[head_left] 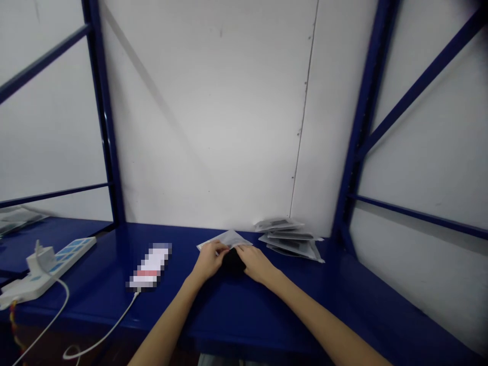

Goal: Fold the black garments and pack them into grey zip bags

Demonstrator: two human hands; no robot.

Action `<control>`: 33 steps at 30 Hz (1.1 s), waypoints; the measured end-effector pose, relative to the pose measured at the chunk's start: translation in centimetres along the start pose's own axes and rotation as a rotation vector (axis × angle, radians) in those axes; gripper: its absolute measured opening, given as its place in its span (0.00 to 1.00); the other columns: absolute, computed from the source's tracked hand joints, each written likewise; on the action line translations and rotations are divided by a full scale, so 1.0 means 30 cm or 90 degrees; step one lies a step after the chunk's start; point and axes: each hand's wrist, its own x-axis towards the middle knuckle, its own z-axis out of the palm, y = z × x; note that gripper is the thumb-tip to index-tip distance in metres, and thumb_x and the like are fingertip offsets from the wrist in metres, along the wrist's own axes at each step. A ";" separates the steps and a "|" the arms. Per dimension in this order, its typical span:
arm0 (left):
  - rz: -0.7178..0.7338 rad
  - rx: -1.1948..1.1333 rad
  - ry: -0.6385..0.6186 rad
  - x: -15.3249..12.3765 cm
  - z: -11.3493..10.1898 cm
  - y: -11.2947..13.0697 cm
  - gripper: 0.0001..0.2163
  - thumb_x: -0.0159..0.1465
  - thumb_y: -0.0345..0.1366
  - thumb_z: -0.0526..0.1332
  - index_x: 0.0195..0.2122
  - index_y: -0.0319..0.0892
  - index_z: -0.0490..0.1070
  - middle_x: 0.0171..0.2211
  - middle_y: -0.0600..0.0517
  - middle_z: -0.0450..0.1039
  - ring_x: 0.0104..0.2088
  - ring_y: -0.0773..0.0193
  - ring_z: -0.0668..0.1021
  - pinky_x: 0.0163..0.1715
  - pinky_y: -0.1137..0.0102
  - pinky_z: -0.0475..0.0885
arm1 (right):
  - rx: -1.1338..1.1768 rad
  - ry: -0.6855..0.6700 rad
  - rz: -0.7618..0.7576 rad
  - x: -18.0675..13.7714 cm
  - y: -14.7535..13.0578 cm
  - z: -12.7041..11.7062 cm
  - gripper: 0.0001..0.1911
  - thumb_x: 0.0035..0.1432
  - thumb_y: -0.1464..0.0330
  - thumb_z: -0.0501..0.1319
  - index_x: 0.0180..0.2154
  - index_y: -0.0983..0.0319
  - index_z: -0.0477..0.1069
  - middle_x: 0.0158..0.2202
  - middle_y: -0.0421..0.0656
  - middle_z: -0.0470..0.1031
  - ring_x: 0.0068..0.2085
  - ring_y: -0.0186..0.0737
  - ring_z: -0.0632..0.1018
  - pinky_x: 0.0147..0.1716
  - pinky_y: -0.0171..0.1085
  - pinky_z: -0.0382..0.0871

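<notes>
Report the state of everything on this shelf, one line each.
Left hand: pinching the pouch.
Right hand: gripping the black item.
Pouch: lying flat, partly under the hands.
Black item: between both hands, at the pouch.
Pouch stack: loosely piled, untouched.
Phone: lying flat, cable plugged in.
Power strip: charger plugged in.

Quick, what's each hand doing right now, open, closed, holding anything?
Left hand: closed, gripping the pale pouch.
Right hand: closed on the black item.
</notes>
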 end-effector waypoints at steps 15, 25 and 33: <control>-0.042 0.319 -0.194 0.210 0.006 0.057 0.13 0.63 0.32 0.59 0.43 0.45 0.83 0.40 0.44 0.81 0.44 0.53 0.81 0.47 0.64 0.72 | 0.031 0.051 -0.150 0.008 0.010 0.055 0.32 0.50 0.83 0.62 0.58 0.67 0.70 0.60 0.56 0.73 0.62 0.53 0.71 0.65 0.46 0.63; 0.146 0.131 -0.210 0.171 0.003 0.131 0.13 0.69 0.36 0.56 0.41 0.48 0.83 0.37 0.51 0.77 0.37 0.63 0.78 0.40 0.72 0.70 | 0.077 0.006 -0.069 0.011 0.014 0.068 0.26 0.52 0.83 0.59 0.54 0.67 0.75 0.53 0.55 0.79 0.54 0.52 0.78 0.56 0.44 0.71; 0.012 0.459 -0.172 -0.022 -0.060 0.073 0.19 0.68 0.26 0.52 0.57 0.44 0.71 0.51 0.42 0.72 0.45 0.53 0.79 0.41 0.65 0.71 | 0.098 0.046 -0.015 -0.013 -0.013 0.055 0.40 0.47 0.85 0.61 0.62 0.61 0.66 0.59 0.52 0.75 0.57 0.51 0.77 0.57 0.45 0.70</control>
